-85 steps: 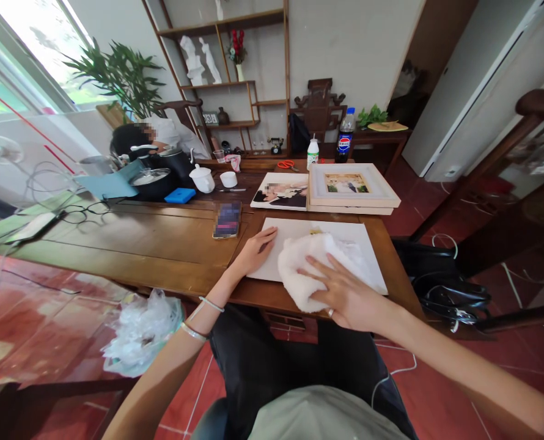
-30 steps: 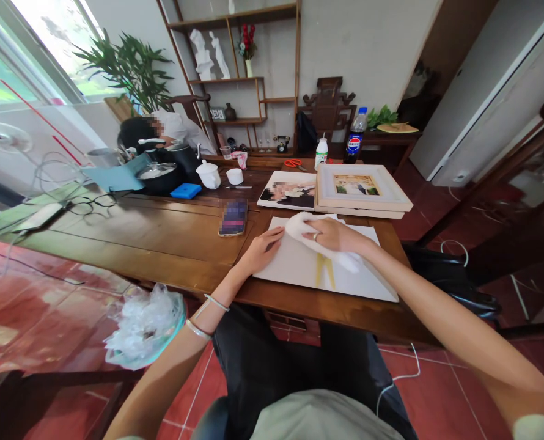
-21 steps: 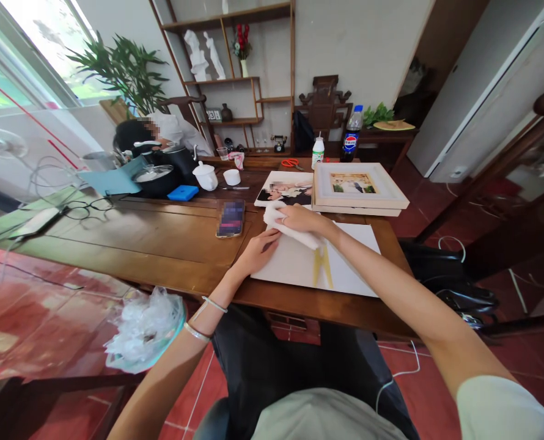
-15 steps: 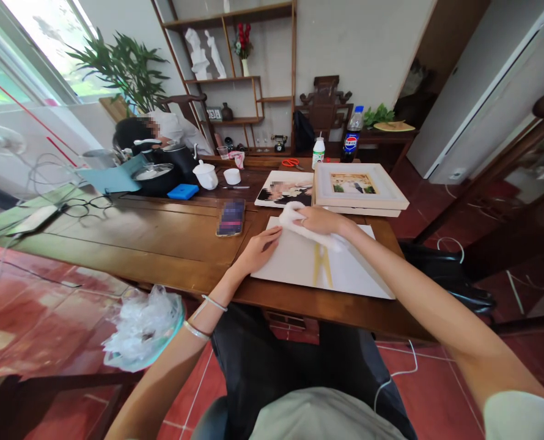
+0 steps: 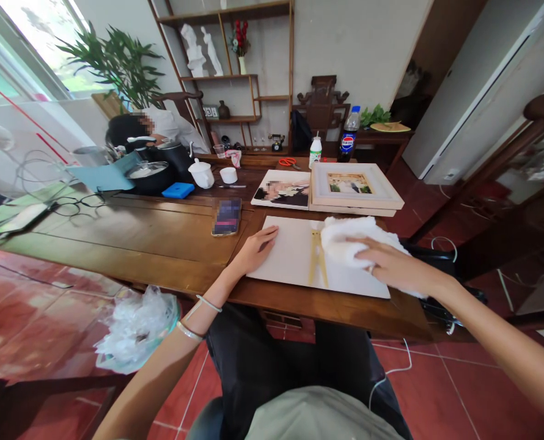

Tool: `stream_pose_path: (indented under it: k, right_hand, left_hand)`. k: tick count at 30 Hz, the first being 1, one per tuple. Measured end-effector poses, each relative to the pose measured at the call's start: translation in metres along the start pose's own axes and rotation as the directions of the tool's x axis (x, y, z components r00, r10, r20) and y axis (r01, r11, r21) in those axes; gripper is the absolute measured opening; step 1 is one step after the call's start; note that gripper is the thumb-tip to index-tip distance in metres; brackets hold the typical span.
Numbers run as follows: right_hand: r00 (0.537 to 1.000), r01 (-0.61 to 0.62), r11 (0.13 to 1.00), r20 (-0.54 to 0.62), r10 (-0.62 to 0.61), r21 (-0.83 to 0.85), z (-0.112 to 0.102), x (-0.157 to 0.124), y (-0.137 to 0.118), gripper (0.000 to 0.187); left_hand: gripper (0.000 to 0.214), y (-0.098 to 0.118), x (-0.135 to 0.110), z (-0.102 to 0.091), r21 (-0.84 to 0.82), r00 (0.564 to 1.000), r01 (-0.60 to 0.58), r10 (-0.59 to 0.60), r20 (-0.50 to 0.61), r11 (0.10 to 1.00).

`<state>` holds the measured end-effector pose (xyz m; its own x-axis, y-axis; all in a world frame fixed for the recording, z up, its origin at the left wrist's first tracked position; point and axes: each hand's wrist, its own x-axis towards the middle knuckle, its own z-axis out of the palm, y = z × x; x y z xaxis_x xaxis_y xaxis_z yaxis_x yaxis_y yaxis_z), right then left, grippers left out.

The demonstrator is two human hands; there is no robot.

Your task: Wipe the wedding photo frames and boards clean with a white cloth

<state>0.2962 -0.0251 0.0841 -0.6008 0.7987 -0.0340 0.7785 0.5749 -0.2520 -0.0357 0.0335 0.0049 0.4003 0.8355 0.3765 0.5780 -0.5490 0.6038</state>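
A white board (image 5: pixel 281 263) with a yellow A-shaped stand piece (image 5: pixel 316 260) on it lies flat on the wooden table in front of me. My left hand (image 5: pixel 257 249) rests on the board's left edge, its fingers stretched out. Bunched under my right hand (image 5: pixel 386 264) is a white cloth (image 5: pixel 345 235), spread over the right part of the board and hanging past its right edge. The fingers of that hand press into the cloth and are slightly blurred.
Behind the board lie a photo print (image 5: pixel 283 189) and a framed picture (image 5: pixel 354 186). A phone (image 5: pixel 227 217) lies to the left. Further back are orange scissors (image 5: pixel 289 162), a milk bottle (image 5: pixel 315 153), a cola bottle (image 5: pixel 348 137) and a white teapot (image 5: pixel 202 173). Another person (image 5: pixel 162 125) leans at the far left.
My right hand has moved the white cloth from the board's far left part to its right side, uncovering the top of the yellow piece. My left hand stays at the left edge.
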Motion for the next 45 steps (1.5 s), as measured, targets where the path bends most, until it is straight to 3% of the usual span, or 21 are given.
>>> stream_pose_path:
  k: [3,7,12,17,20,26,29,33,36,39,42,45]
  right_hand:
    - [0.989,0.104,0.994,0.103,-0.108,0.041,-0.001,-0.024,-0.016,0.038]
    - [0.983,0.025,0.999,0.182,-0.033,0.042,-0.004,-0.021,-0.005,0.042]
    - [0.999,0.045,0.995,-0.011,-0.047,-0.094,0.011,0.03,0.028,0.04]
    - [0.985,0.052,0.974,-0.147,-0.086,-0.22,0.029,0.05,0.021,0.039]
    - [0.987,0.08,0.98,-0.124,-0.104,-0.183,0.03,0.029,0.001,0.037]
    - [0.99,0.14,0.989,0.001,-0.14,0.045,0.012,-0.04,-0.053,0.035]
    - [0.99,0.113,0.987,0.074,-0.122,0.117,0.007,-0.054,-0.059,0.032]
    - [0.993,0.093,0.991,0.061,-0.099,0.094,0.014,-0.029,-0.033,0.031]
    - [0.993,0.097,0.995,-0.068,-0.096,0.009,0.021,0.008,-0.001,0.023]
    - [0.982,0.065,0.995,-0.172,-0.078,-0.078,0.026,0.042,0.024,0.029]
    - [0.966,0.033,0.989,-0.25,-0.069,-0.145,0.027,0.06,0.034,0.033]
    - [0.959,0.05,0.986,-0.267,-0.092,-0.159,0.027,0.056,0.027,0.032]
  left_hand:
    - [0.041,0.0,0.0,0.0,0.002,1.0,-0.001,0.001,-0.002,1.0]
    - [0.042,0.0,0.0,0.001,0.011,1.0,-0.003,0.003,-0.005,1.0]
    - [0.042,0.001,0.0,0.0,0.024,1.0,0.005,-0.005,0.012,1.0]
    - [0.041,0.001,0.0,-0.001,0.017,1.0,-0.003,0.003,0.006,1.0]
    - [0.041,0.0,0.0,0.0,0.02,1.0,-0.008,0.007,0.007,1.0]
    - [0.041,0.001,0.0,0.001,0.028,1.0,-0.013,0.013,-0.002,1.0]
    - [0.041,0.001,0.0,0.002,0.026,1.0,-0.022,0.022,-0.005,0.999]
    - [0.041,0.0,0.0,0.001,0.032,1.0,-0.012,0.012,-0.001,0.999]
    - [0.041,0.0,0.0,0.001,0.026,1.0,-0.002,0.002,0.003,1.0]
    - [0.041,0.001,0.0,0.0,0.018,1.0,0.004,-0.004,0.002,1.0]
    - [0.041,0.002,0.0,0.0,0.02,1.0,0.0,0.0,0.005,1.0]
    - [0.04,0.002,0.0,0.0,0.032,1.0,0.0,0.0,0.006,0.999]
